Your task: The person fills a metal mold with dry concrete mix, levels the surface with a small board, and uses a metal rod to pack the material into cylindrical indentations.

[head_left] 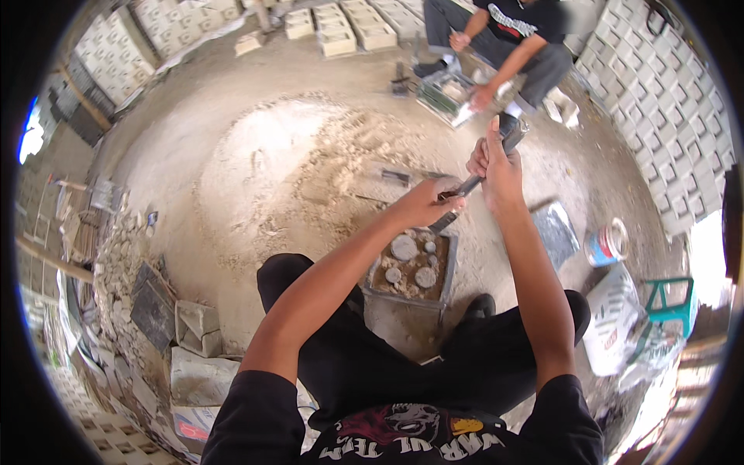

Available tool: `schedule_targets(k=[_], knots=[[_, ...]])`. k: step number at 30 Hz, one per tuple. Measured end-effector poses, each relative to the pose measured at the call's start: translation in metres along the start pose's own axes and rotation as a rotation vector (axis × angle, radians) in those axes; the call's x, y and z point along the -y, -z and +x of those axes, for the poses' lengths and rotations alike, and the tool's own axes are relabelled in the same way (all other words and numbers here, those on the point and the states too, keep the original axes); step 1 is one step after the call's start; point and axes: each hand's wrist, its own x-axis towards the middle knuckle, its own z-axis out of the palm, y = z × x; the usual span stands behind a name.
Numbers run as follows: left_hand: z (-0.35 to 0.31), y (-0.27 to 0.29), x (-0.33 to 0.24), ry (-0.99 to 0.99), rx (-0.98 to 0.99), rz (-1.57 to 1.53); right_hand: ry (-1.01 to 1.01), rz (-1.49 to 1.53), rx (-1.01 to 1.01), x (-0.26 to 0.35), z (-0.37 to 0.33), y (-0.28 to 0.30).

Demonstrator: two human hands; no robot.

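Note:
Both of my hands grip one long dark bar [469, 186], which slants up to the right above a square mould. My left hand [431, 203] is closed round its lower part, the thumb along it. Higher up, my right hand [497, 164] wraps the bar with its thumb pointing up, close to the metallic-looking upper end. The mould [452, 267] has a dark frame and stands between my knees. Inside it lie sandy mix [411, 267] and several round grey discs [404, 247], large and small. The bar's lower end hangs by the mould's far edge.
A co-worker [511, 46] crouches at the far right over another mould [446, 97]. Loose sandy mix [341, 147] is heaped ahead. At right are a dark slab [555, 234], a paint bucket [607, 243], a white sack [612, 318] and a green stool [670, 302]. Pale blocks [333, 31] line the back.

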Motion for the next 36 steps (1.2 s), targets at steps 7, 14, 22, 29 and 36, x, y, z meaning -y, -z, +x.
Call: schedule_targets(k=[7, 14, 22, 29, 36], knots=[[-0.009, -0.035, 0.014, 0.326, 0.490, 0.142, -0.002, 0.000, 0.046, -0.020, -0.034, 0.064], [-0.023, -0.025, 0.074, 0.371, 0.283, 0.409, 0.166, -0.379, -0.312, -0.087, -0.073, 0.068], [-0.121, 0.010, 0.198, 0.872, -0.426, 0.549, 0.173, -0.556, -0.303, -0.149, -0.075, 0.084], [-0.197, -0.014, 0.231, 1.000, -0.530, 0.415, 0.089, -0.441, -0.343, -0.137, -0.068, 0.084], [-0.211, -0.045, 0.238, 1.108, -0.727, 0.362, 0.128, -0.430, -0.393, -0.148, -0.071, 0.081]])
